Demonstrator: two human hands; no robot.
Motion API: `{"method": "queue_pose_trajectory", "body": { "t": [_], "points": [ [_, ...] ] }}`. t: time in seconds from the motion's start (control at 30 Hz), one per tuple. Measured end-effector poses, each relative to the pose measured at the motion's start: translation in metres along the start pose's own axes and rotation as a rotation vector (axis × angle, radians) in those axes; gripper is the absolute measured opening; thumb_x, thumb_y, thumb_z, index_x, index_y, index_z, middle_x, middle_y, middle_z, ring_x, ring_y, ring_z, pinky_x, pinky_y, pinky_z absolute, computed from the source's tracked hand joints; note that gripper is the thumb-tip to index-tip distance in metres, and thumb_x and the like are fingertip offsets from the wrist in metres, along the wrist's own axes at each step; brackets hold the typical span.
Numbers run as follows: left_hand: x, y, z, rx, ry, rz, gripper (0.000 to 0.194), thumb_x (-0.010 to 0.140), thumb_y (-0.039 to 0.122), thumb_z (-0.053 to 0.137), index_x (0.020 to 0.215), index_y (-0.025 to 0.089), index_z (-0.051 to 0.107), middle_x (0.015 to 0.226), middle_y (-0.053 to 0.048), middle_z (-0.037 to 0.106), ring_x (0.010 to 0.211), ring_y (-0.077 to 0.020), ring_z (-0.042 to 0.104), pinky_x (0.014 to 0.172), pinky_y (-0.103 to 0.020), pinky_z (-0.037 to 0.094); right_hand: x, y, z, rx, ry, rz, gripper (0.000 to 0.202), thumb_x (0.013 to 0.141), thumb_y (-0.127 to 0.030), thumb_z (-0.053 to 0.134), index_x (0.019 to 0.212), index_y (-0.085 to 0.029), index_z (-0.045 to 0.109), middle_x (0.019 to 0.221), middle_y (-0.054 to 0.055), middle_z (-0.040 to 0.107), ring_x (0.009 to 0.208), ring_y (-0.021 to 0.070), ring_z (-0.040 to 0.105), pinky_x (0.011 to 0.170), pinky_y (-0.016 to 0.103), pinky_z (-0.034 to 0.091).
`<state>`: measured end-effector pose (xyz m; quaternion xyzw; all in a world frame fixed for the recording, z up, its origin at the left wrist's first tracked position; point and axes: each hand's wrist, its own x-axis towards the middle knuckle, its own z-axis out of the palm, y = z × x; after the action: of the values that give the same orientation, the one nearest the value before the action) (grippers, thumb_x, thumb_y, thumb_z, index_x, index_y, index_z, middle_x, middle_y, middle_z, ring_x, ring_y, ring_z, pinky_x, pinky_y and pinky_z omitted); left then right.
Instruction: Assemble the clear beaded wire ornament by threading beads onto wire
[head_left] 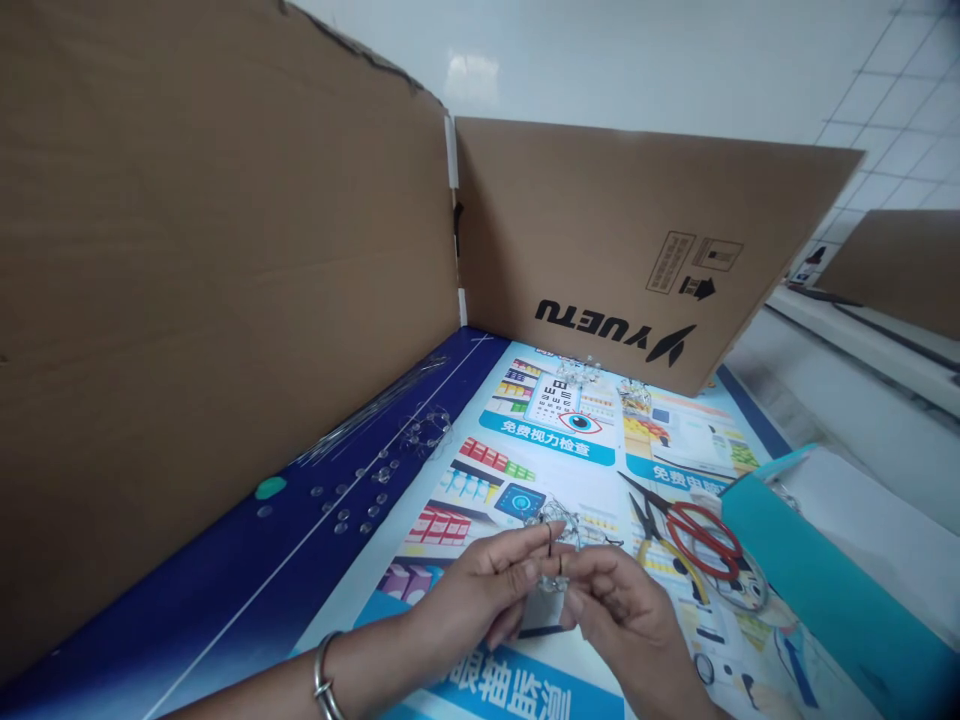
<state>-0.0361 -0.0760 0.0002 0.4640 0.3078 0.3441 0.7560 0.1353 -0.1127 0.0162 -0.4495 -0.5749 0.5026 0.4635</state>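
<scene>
My left hand (499,580) and my right hand (619,605) meet low in the middle of the view. Both are closed, pinching a small piece of clear beads and wire (553,584) between their fingertips. A thin dark strand shows by the left index finger; whether it is wire or thread I cannot tell. Just beyond the fingers lies a tangle of clear beads and wire (566,520), partly hidden by them. To the right of my right hand rest pliers with yellow handles (679,560) and red-handled scissors (705,535).
Cardboard panels (225,250) (600,220) stand at the left and back. Loose clear beads (367,490), wire coils (426,430) and straight wires (367,410) lie at left, near a green disc (271,488). More beaded clusters (581,373) sit behind. A teal box (832,570) stands right.
</scene>
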Motion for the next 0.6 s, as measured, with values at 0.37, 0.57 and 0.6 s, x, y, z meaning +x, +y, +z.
{"method": "queue_pose_trajectory", "body": {
  "t": [0.37,0.57,0.6],
  "points": [
    [0.016,0.026,0.015,-0.066,-0.001,0.073,0.049,0.084,0.038,0.055,0.126,0.014,0.046,0.047,0.006,0.049,0.033,-0.004,0.035,0.045,-0.022,0.036,0.04,-0.011,-0.019,-1.142,-0.009,-1.04,0.058,0.084,-0.005,0.05,0.138,-0.015,0.031,0.097,0.01,0.069,0.079,0.0186,0.064,0.065,0.031,0.05],
    [0.025,0.027,0.034,-0.18,0.012,0.158,0.047,0.086,0.032,0.054,0.129,0.018,0.042,0.057,0.003,0.056,0.037,-0.0045,0.042,0.047,-0.02,0.033,0.043,-0.012,-0.03,-1.349,0.132,-1.098,0.062,0.084,-0.009,0.052,0.14,-0.007,0.025,0.097,0.015,0.069,0.064,0.0204,0.06,0.053,0.034,0.043],
    [0.025,0.024,0.036,-0.195,0.021,0.144,0.047,0.086,0.031,0.053,0.13,0.018,0.041,0.061,0.001,0.058,0.037,-0.0038,0.042,0.047,-0.019,0.032,0.042,-0.008,-0.03,-1.327,0.144,-1.068,0.063,0.083,-0.008,0.053,0.14,-0.009,0.026,0.093,0.014,0.07,0.061,0.0196,0.059,0.052,0.033,0.043]
  ]
}}
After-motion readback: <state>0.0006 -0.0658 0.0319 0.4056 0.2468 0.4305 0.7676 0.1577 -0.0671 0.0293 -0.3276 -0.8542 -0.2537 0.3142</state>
